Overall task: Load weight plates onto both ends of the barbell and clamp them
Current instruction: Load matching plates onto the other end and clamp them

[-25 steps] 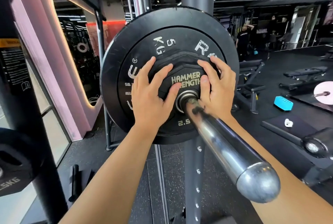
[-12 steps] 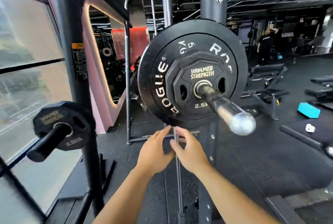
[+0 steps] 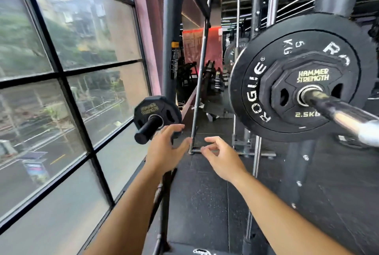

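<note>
- Neither hand grasps anything: the left hand (image 3: 165,149) hangs in mid-air at the centre of the frame with fingers spread and loosely curved, and the right hand (image 3: 222,159) floats just beside it, thumb and forefinger bent toward each other around empty air.
- Left fingertips (image 3: 180,126) reach up to the lower edge of a small black plate (image 3: 164,107) marked HAMMER STRENGTH; whether they touch it cannot be told.
- That small plate sits on a black storage peg (image 3: 146,130), left of centre, fixed to a dark rack upright (image 3: 171,49).
- At the right of the frame the chrome barbell sleeve (image 3: 340,116) juts toward the camera and runs off the right edge.
- 2 plates are on the sleeve: a large black ROGUE plate (image 3: 254,82) marked 5 KG, and in front of it, flat against its face, a smaller 2.5KG plate (image 3: 291,99) with HAMMER STRENGTH lettering.
- Both hands are lower than the loaded plates and well apart from them.
- A big framed window (image 3: 61,70) fills the left of the frame.
- Black rubber flooring (image 3: 205,203) lies under the arms.
</note>
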